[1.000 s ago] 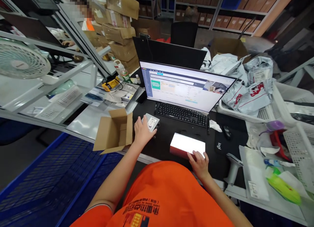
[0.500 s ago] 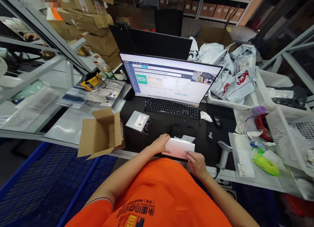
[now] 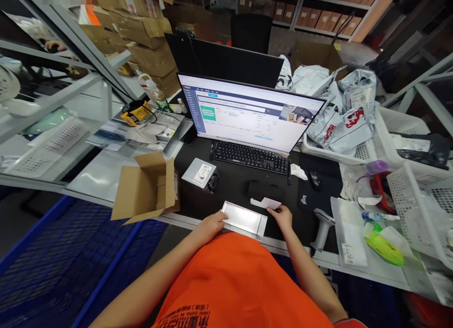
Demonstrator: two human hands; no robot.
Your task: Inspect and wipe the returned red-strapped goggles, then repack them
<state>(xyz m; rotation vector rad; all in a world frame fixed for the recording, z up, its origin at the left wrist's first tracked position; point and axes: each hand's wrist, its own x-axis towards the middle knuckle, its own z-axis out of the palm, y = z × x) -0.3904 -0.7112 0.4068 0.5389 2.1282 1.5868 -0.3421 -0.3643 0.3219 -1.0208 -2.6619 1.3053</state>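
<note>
A flat white box [image 3: 244, 218] lies open side up at the near edge of the black desk mat [image 3: 233, 189]. My left hand [image 3: 212, 223] grips its left end, fingers curled on the rim. My right hand [image 3: 281, 215] is at the box's right end and pinches a small white card [image 3: 266, 203] just above it. A small grey box with a label [image 3: 200, 173] sits on the mat to the left, apart from both hands. An open cardboard carton [image 3: 146, 189] stands further left at the table edge.
A lit monitor [image 3: 249, 113] and black keyboard [image 3: 250, 157] sit behind the mat, with a mouse [image 3: 313, 179] on its pad. A handheld scanner [image 3: 323, 226] stands at right. White baskets [image 3: 406, 177] hold grey mailer bags. A blue cart [image 3: 60, 266] is at lower left.
My left hand left the grey box and came to the white box. The white box was pulled to the table edge and now lies open side up, and my right hand holds a white card.
</note>
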